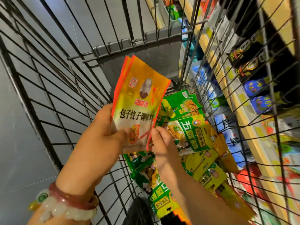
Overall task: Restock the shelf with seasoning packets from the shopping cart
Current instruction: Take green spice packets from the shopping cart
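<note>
I look down into a wire shopping cart [53, 88]. My left hand [105, 127] grips a small stack of orange-yellow seasoning packets [138, 98] with red edges, held upright above the cart's bottom. My right hand [160, 143] pinches the lower right edge of the same stack, thumb on top. Below and to the right lies a loose pile of green and yellow seasoning packets [193, 137] on the cart floor. The shelf [253, 140] runs along the right, seen through the cart's wire side.
Dark bottles [246, 65] and blue packages [258, 103] stand on the shelf behind the wire. A grey plastic panel [126, 44] closes the cart's far end. Grey floor [19, 143] shows on the left. A dark object [139, 210] lies at the cart's near end.
</note>
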